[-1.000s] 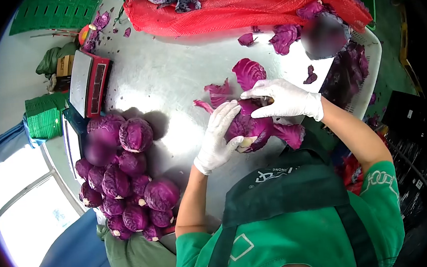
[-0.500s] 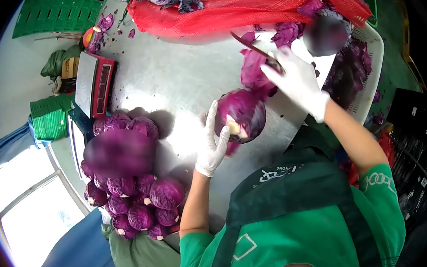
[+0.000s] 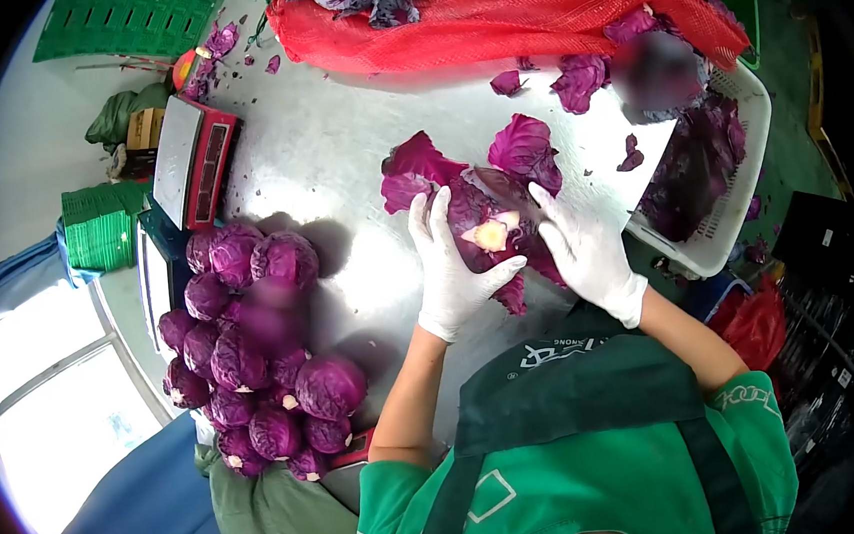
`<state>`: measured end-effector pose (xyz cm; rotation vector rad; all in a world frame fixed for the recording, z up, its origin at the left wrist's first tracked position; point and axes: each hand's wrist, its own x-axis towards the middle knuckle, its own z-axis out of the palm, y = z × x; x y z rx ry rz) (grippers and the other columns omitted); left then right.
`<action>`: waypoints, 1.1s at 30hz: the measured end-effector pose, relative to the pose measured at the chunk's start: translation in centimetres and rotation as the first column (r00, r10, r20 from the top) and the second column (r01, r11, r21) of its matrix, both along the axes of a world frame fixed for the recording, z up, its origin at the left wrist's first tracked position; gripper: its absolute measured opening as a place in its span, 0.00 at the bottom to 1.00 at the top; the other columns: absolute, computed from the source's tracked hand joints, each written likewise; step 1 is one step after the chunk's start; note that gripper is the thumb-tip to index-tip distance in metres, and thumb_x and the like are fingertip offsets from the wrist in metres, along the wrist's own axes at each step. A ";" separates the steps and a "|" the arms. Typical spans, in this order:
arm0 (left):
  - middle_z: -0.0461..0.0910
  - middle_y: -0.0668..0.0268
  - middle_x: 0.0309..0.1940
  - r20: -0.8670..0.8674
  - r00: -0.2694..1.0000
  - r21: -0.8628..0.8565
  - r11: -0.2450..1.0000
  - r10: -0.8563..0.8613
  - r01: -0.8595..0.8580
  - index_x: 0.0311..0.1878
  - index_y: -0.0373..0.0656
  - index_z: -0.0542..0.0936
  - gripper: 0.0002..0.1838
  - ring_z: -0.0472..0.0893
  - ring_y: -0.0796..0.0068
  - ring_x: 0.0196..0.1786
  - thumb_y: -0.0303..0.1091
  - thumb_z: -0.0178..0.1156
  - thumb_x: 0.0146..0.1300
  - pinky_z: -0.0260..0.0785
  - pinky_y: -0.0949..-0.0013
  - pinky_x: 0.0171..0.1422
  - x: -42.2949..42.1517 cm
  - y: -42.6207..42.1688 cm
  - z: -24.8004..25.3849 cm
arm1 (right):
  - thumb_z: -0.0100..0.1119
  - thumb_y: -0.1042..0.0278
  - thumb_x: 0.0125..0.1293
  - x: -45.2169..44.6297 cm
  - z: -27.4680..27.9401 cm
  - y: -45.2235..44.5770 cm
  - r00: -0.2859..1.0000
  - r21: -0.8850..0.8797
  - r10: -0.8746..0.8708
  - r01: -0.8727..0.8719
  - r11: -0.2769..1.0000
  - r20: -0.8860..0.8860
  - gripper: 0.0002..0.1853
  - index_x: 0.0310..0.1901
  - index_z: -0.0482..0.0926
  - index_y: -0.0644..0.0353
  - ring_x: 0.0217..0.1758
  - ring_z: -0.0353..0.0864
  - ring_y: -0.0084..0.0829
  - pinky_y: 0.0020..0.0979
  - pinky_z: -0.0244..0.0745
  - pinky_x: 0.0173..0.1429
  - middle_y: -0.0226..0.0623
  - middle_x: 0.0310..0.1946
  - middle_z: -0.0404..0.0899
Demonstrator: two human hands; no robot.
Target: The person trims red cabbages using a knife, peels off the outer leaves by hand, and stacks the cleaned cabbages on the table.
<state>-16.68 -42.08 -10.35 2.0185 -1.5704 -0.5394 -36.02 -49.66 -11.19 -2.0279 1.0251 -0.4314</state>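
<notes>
A red cabbage (image 3: 476,225) with its pale cut stem facing up lies on the metal table between my two white-gloved hands. My left hand (image 3: 456,277) grips its left side, thumb and fingers spread around it. Against the right side presses my right hand (image 3: 589,256), its fingers along the outer leaves. Loose purple leaves (image 3: 523,147) fan out at the cabbage's far side, with another leaf (image 3: 414,168) at the left. No knife is plainly visible; whether one lies under my right hand is hidden.
Several red cabbages (image 3: 275,435) are piled at the left, near a red scale (image 3: 210,164). A red mesh bag (image 3: 488,21) lies across the far side. At the right stands a white basket (image 3: 712,257) of purple leaves. Leaf scraps (image 3: 581,82) lie on the table (image 3: 355,122).
My right hand has come down and left onto the cabbage; the knife it held is no longer visible. The cabbage's stem has turned upward, and leaves now spread beside it.
</notes>
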 end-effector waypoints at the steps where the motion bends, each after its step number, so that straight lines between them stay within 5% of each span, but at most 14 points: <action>1: 0.51 0.40 0.72 0.002 1.000 0.002 1.000 -0.003 0.003 0.76 0.36 0.50 0.66 0.55 0.40 0.76 0.45 0.84 0.39 0.54 0.47 0.78 0.2 -0.1 -0.3 | 0.50 0.65 0.75 0.0 -0.2 0.7 0.999 -0.007 0.008 -0.008 1.000 -0.036 0.26 0.72 0.67 0.59 0.39 0.83 0.48 0.43 0.76 0.45 0.49 0.42 0.83; 5: 0.49 0.37 0.74 -0.068 0.995 -0.005 0.997 -0.072 0.072 0.76 0.35 0.51 0.65 0.53 0.39 0.78 0.42 0.83 0.39 0.52 0.47 0.79 0.3 -0.3 -0.5 | 0.54 0.64 0.72 0.7 -0.5 1.4 0.990 0.023 0.032 -0.030 0.999 -0.135 0.32 0.76 0.61 0.56 0.32 0.83 0.45 0.42 0.77 0.37 0.45 0.35 0.82; 7: 0.50 0.38 0.74 -0.084 0.996 0.016 1.000 -0.024 0.025 0.76 0.34 0.51 0.65 0.54 0.40 0.77 0.42 0.83 0.39 0.52 0.47 0.79 0.0 -0.4 -0.7 | 0.54 0.57 0.72 1.2 -2.2 1.2 0.997 -0.246 -0.029 0.010 0.969 -0.072 0.36 0.78 0.56 0.54 0.23 0.82 0.40 0.41 0.76 0.27 0.38 0.26 0.80; 13: 0.51 0.37 0.72 -0.180 0.979 -0.033 0.994 0.097 -0.105 0.76 0.34 0.51 0.63 0.55 0.39 0.76 0.42 0.82 0.41 0.50 0.47 0.80 -1.4 0.1 -2.3 | 0.53 0.56 0.74 1.8 -2.5 -0.4 0.992 -0.239 -0.082 0.056 0.969 -0.098 0.26 0.72 0.68 0.41 0.24 0.82 0.40 0.41 0.77 0.28 0.36 0.27 0.80; 18: 0.49 0.37 0.74 -0.183 0.974 -0.016 0.990 0.134 -0.140 0.76 0.35 0.50 0.64 0.53 0.38 0.77 0.41 0.82 0.42 0.48 0.47 0.80 -2.0 0.2 -1.8 | 0.50 0.55 0.75 2.1 -1.9 -2.2 0.983 -0.040 -0.176 0.178 0.983 0.044 0.21 0.67 0.74 0.43 0.29 0.85 0.45 0.44 0.78 0.30 0.43 0.26 0.83; 19: 0.48 0.37 0.74 -0.112 0.989 -0.023 0.995 0.092 -0.095 0.77 0.35 0.50 0.64 0.53 0.38 0.77 0.41 0.82 0.42 0.48 0.48 0.81 -2.3 0.5 -1.5 | 0.50 0.55 0.77 1.8 -3.9 -3.7 0.947 0.074 -0.314 0.318 0.945 -0.063 0.21 0.68 0.74 0.48 0.41 0.86 0.52 0.45 0.80 0.43 0.49 0.40 0.86; 20: 0.49 0.38 0.74 -0.111 0.990 -0.037 0.995 0.090 -0.095 0.76 0.34 0.50 0.64 0.53 0.40 0.77 0.40 0.82 0.42 0.48 0.48 0.81 -2.6 1.0 -1.5 | 0.49 0.54 0.77 1.4 -3.7 -6.5 0.922 0.128 -0.279 0.321 0.938 -0.268 0.21 0.67 0.75 0.47 0.46 0.86 0.52 0.43 0.81 0.46 0.51 0.45 0.85; 21: 0.50 0.39 0.74 -0.111 0.991 -0.052 0.995 0.080 -0.086 0.76 0.33 0.49 0.63 0.54 0.41 0.77 0.40 0.82 0.43 0.48 0.49 0.81 -2.6 1.2 -1.8 | 0.51 0.52 0.77 0.7 -8.8 -8.0 0.917 0.035 -0.295 0.315 0.948 -0.268 0.22 0.67 0.76 0.49 0.41 0.87 0.45 0.38 0.80 0.44 0.47 0.40 0.87; 24: 0.54 0.44 0.73 -0.276 0.935 -0.078 0.964 0.224 -0.254 0.76 0.31 0.48 0.62 0.57 0.50 0.76 0.39 0.81 0.47 0.48 0.53 0.80 -2.3 1.5 -2.0 | 0.50 0.47 0.75 0.6 -8.9 -11.0 0.923 0.276 -0.382 0.380 0.883 -0.048 0.28 0.70 0.72 0.52 0.37 0.86 0.47 0.42 0.79 0.42 0.50 0.31 0.85; 27: 0.52 0.44 0.73 -0.391 0.886 -0.084 0.949 0.249 -0.303 0.77 0.30 0.46 0.66 0.55 0.50 0.76 0.43 0.83 0.45 0.48 0.52 0.80 -1.5 2.0 -3.7 | 0.65 0.44 0.66 1.7 -1.5 -6.7 0.950 0.297 -0.298 0.261 0.919 0.088 0.49 0.79 0.51 0.56 0.29 0.80 0.29 0.32 0.77 0.40 0.38 0.25 0.78; 29: 0.51 0.43 0.74 -0.313 0.921 -0.081 0.959 0.234 -0.272 0.77 0.32 0.46 0.67 0.54 0.48 0.77 0.44 0.83 0.44 0.48 0.51 0.80 -1.5 2.1 -3.3 | 0.66 0.40 0.62 1.9 1.1 -3.7 0.997 0.333 -0.074 0.068 0.940 0.007 0.48 0.77 0.57 0.54 0.42 0.85 0.44 0.40 0.79 0.49 0.45 0.38 0.81; 31: 0.50 0.42 0.74 -0.229 0.951 -0.072 0.971 0.208 -0.229 0.78 0.33 0.46 0.68 0.53 0.46 0.77 0.46 0.84 0.43 0.48 0.49 0.80 -1.5 2.0 -2.6 | 0.64 0.39 0.63 2.9 0.2 -2.2 0.995 0.106 0.048 -0.039 0.994 -0.082 0.44 0.75 0.62 0.53 0.51 0.83 0.51 0.44 0.78 0.56 0.51 0.47 0.79; 33: 0.49 0.40 0.74 -0.216 0.963 -0.075 0.980 0.164 -0.184 0.79 0.38 0.46 0.69 0.52 0.43 0.77 0.48 0.84 0.41 0.48 0.47 0.80 -1.3 1.7 -2.1 | 0.62 0.41 0.64 2.7 -0.3 -2.9 0.993 0.179 0.097 -0.084 0.980 -0.066 0.40 0.73 0.66 0.53 0.54 0.81 0.52 0.45 0.77 0.59 0.54 0.51 0.77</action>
